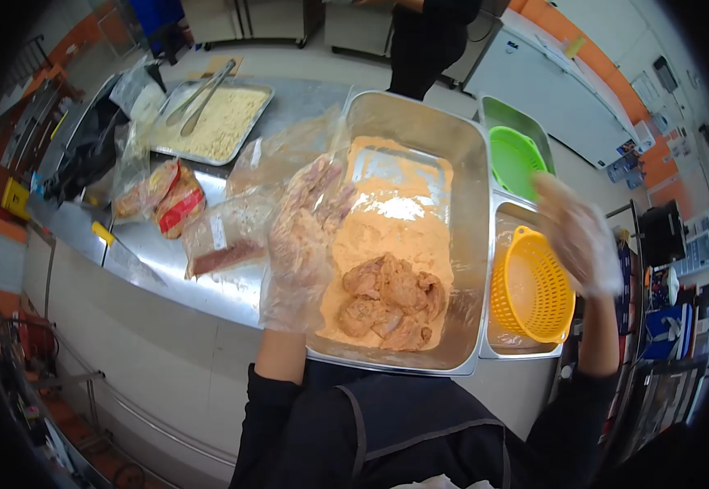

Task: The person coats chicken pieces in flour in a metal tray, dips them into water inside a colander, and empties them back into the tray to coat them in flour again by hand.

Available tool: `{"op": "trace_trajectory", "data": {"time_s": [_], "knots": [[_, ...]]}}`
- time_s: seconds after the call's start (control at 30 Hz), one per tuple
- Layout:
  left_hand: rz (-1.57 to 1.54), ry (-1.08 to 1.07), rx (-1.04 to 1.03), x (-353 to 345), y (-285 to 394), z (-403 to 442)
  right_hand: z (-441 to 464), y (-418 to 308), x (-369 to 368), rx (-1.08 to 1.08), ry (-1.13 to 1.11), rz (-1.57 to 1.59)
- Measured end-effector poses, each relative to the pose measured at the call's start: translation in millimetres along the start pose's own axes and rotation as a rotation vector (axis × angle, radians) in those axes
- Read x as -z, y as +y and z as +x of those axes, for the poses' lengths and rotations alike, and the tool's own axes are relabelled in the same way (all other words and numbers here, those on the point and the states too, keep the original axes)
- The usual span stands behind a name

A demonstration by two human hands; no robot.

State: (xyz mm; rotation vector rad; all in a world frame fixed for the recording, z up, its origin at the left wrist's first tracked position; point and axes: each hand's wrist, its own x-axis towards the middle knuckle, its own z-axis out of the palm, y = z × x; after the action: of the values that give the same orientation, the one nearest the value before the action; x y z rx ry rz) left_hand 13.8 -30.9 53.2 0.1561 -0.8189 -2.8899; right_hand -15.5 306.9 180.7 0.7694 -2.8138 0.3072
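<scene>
My left hand [299,240], in a clear plastic glove smeared with coating, is raised over the left rim of a deep steel pan [470,269]. Its fingers look stretched out, and I make out nothing held in them. Orange-tinted flour [395,232] covers much of the pan floor, and several coated chicken pieces [391,301] lie clumped at the near end. To the right, my gloved right hand [579,236] is blurred, with extended fingers dusted in flour. It hovers by a yellow basket [546,285] and a green basket [517,163], apparently holding nothing.
Left of the pan, bagged meat [228,240] and a red-labelled pack [177,200] lie on the steel table [244,297]. A yellow-handled knife [126,254] rests near the front edge. Tongs [204,98] lie across a tray of pale crumbs [232,122]. Another person [428,45] stands beyond.
</scene>
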Motion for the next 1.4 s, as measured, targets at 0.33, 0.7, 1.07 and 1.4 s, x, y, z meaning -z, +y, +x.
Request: {"op": "trace_trajectory", "data": {"time_s": [0.33,0.7,1.07,1.4], "knots": [[-0.004,-0.015,-0.163,6.0,3.6,4.5,141.0,-32.9,-290.3,0.366,-0.547,0.171],[0.026,0.039,-0.133,-14.4,5.7,1.3,91.9,-40.1,-310.7,0.308,-1.036,0.968],[-0.008,-0.127,-0.124,-1.6,-1.2,2.1,129.3,-71.2,-284.0,0.245,-1.233,0.861],[-0.111,-0.121,-0.187,-5.4,1.5,10.8,119.0,-118.5,-317.5,0.85,-1.002,0.509]]}}
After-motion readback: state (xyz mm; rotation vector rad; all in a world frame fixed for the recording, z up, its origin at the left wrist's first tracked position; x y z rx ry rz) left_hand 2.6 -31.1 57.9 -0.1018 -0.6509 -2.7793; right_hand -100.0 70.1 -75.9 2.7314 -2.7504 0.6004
